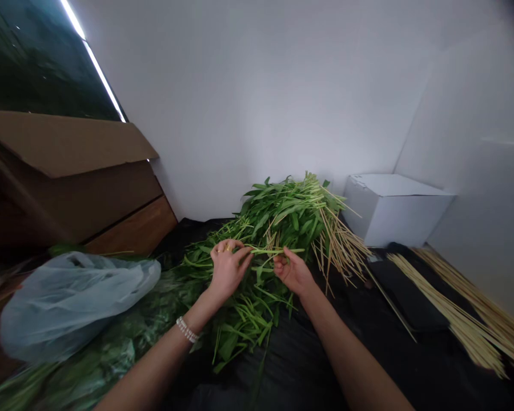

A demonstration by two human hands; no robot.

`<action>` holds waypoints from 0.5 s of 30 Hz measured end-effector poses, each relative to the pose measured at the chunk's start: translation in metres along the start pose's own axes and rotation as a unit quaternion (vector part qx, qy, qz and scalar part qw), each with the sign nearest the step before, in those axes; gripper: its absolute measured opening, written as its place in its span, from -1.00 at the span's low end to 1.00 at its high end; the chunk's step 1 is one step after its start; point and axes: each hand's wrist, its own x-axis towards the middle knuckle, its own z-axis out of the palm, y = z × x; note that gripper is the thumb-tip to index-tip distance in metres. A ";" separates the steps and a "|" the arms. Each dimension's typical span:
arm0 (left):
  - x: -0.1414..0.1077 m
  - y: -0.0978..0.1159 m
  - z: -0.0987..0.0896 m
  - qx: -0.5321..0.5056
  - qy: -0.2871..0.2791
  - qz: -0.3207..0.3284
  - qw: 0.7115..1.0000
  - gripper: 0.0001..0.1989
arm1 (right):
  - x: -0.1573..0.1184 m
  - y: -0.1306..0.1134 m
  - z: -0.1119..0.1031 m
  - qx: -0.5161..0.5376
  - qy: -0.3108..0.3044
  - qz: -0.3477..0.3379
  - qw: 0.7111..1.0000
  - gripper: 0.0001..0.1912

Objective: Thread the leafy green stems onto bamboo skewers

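Green vegetable stems (269, 251) are spanning the left hand (228, 267) and right hand (294, 273), both pinching; pulling too hard could snap them.

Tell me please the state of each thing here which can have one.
Left hand: closed on green stem
Right hand: closed on the same stem
Green stem: held roughly level, above the greens
Leafy greens: heaped
White box: closed
Cardboard box: flap lifted
Plastic bag: crumpled
Pale sticks at right: lying flat
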 end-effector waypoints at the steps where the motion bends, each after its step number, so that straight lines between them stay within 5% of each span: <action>1: 0.000 0.000 -0.001 0.007 0.003 0.006 1.000 -0.83 | 0.000 0.000 0.000 -0.001 0.000 -0.006 1.000 -0.85; 15: 0.004 -0.015 -0.001 0.102 -0.014 0.093 0.990 -0.83 | 0.001 0.009 0.002 -0.132 -0.018 -0.070 0.989 -0.73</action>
